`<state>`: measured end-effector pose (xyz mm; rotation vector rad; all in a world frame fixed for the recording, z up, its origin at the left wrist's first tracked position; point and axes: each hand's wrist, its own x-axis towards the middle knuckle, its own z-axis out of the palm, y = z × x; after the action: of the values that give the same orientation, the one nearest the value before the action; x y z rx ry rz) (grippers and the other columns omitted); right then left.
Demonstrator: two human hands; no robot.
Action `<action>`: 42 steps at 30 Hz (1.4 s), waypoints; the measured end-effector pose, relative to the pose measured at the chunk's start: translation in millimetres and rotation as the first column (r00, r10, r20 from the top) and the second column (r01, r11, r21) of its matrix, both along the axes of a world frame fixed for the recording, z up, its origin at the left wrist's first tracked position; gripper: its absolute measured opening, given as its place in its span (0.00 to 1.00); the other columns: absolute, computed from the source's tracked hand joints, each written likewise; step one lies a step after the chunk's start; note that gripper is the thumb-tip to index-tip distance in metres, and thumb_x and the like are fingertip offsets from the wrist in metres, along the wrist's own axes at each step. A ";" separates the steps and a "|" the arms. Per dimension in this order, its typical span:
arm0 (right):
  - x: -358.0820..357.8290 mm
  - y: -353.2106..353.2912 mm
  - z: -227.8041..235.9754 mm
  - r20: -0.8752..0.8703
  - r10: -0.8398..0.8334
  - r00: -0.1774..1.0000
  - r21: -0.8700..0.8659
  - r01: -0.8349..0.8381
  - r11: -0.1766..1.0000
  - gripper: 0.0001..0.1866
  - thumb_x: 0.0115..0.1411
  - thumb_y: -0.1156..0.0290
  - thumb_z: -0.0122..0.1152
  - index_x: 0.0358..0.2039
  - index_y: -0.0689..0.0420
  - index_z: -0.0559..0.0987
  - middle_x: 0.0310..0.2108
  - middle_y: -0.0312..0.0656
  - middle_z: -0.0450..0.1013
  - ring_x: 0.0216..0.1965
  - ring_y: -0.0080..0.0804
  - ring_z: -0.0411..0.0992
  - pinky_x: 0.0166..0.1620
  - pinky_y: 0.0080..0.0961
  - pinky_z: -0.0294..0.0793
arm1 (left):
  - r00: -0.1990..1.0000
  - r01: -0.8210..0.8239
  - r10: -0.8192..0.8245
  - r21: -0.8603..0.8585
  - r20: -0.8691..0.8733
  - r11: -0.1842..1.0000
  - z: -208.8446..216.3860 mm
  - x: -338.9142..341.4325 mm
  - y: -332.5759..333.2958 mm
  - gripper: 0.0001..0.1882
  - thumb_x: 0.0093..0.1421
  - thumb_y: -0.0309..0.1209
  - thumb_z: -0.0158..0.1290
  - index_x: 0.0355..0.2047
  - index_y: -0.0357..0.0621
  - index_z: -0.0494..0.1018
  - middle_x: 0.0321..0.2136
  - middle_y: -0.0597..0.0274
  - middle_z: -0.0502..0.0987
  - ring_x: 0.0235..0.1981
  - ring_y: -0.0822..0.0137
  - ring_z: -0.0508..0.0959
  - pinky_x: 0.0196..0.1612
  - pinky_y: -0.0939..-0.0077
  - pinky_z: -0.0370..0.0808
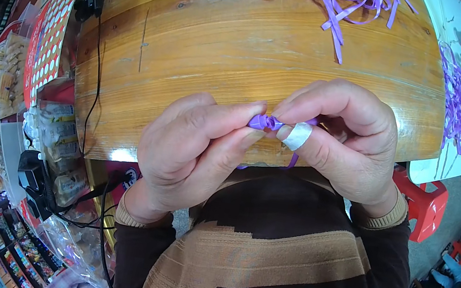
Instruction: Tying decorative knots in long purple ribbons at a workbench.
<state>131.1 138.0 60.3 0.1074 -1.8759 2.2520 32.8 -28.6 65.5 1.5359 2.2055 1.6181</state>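
Note:
Between my two hands, over the near edge of the wooden table (199, 36), is a small twisted roll of purple ribbon (265, 123). My left hand (197, 145) pinches its left end between thumb and fingers. At its right end, the thumb and forefinger of my right hand (346, 138) grip the ribbon, with a strip of white tape (298, 136) around the thumb. A loose tail of ribbon hangs down behind the fingers toward the table edge. How the ribbon is folded inside the fingertips is partly hidden.
A heap of loose purple ribbons (343, 5) lies at the far side. More ribbon (458, 98) hangs on a white table at right, near a red stool (428, 208). Packaged goods (61, 129) line the left, with a black cable (96, 86) on the table's left side.

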 end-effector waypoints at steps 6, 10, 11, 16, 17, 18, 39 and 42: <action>-2.9 4.3 -2.4 -0.010 0.021 1.000 0.081 -0.020 0.997 0.07 0.54 0.83 0.54 0.35 0.67 0.72 0.35 0.49 0.72 0.36 0.28 0.72 0.37 0.19 0.72 | 0.999 0.021 -0.022 -0.014 -0.043 1.000 0.1 -2.6 2.4 0.14 0.45 0.20 0.60 0.35 0.37 0.76 0.16 0.63 0.71 0.14 0.72 0.65 0.16 0.79 0.59; -2.7 3.9 -3.6 -0.010 0.016 1.000 0.058 -0.015 0.998 0.07 0.54 0.83 0.54 0.35 0.67 0.72 0.35 0.49 0.73 0.35 0.28 0.72 0.37 0.19 0.72 | 0.996 0.016 -0.021 -0.055 -0.087 0.998 -0.6 -3.8 1.4 0.14 0.45 0.19 0.60 0.35 0.37 0.75 0.14 0.64 0.68 0.13 0.72 0.64 0.15 0.79 0.58; -2.6 3.5 -3.8 -0.002 0.013 1.000 0.048 -0.013 0.999 0.07 0.54 0.83 0.54 0.35 0.68 0.72 0.34 0.49 0.73 0.36 0.28 0.72 0.38 0.19 0.73 | 0.995 0.013 -0.018 -0.057 -0.095 0.998 -0.6 -4.0 0.8 0.14 0.45 0.19 0.60 0.35 0.37 0.75 0.14 0.64 0.67 0.13 0.72 0.64 0.15 0.78 0.58; -0.9 0.9 -3.5 0.050 -0.001 0.999 -0.053 0.004 0.999 0.07 0.53 0.83 0.54 0.34 0.67 0.73 0.33 0.48 0.73 0.36 0.29 0.73 0.39 0.21 0.72 | 0.988 -0.035 0.025 -0.064 -0.150 0.997 -1.7 -4.5 -1.5 0.15 0.44 0.19 0.60 0.36 0.36 0.75 0.13 0.64 0.65 0.12 0.71 0.64 0.14 0.77 0.58; -0.8 0.5 -3.4 0.053 -0.005 0.999 -0.067 0.008 0.998 0.07 0.53 0.83 0.54 0.34 0.67 0.73 0.33 0.48 0.73 0.36 0.29 0.73 0.40 0.21 0.72 | 0.981 -0.044 0.031 -0.061 -0.191 0.997 -2.4 -4.5 -1.6 0.16 0.44 0.19 0.60 0.36 0.36 0.75 0.12 0.64 0.65 0.12 0.71 0.64 0.14 0.77 0.58; -1.0 0.1 -3.4 0.038 -0.012 0.999 -0.025 0.013 1.000 0.07 0.53 0.84 0.54 0.34 0.67 0.73 0.33 0.48 0.73 0.36 0.29 0.73 0.40 0.21 0.72 | 0.972 -0.052 0.037 -0.058 -0.232 0.997 -3.1 -4.8 -1.5 0.16 0.44 0.19 0.60 0.36 0.37 0.75 0.12 0.63 0.65 0.12 0.70 0.64 0.14 0.77 0.58; 0.2 4.4 -4.0 -0.004 -0.013 1.000 0.307 0.014 0.952 0.08 0.51 0.83 0.56 0.34 0.67 0.75 0.33 0.48 0.73 0.34 0.28 0.72 0.36 0.19 0.70 | 0.981 0.053 -0.064 -0.063 -0.183 0.997 -5.4 -5.6 -1.6 0.18 0.42 0.19 0.60 0.37 0.36 0.74 0.13 0.63 0.64 0.11 0.69 0.64 0.13 0.76 0.58; -2.0 5.2 -3.0 -0.105 -0.029 0.994 0.423 0.071 0.903 0.08 0.49 0.84 0.57 0.33 0.66 0.75 0.31 0.48 0.74 0.32 0.30 0.73 0.34 0.21 0.71 | 0.979 0.064 -0.082 -0.100 -0.184 0.993 -3.3 -6.4 -1.1 0.17 0.42 0.18 0.60 0.35 0.35 0.74 0.12 0.63 0.64 0.11 0.69 0.64 0.13 0.75 0.58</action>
<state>129.1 143.1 57.3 0.2262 -2.2557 1.7322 26.4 -29.7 62.2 1.7880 2.2466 1.3809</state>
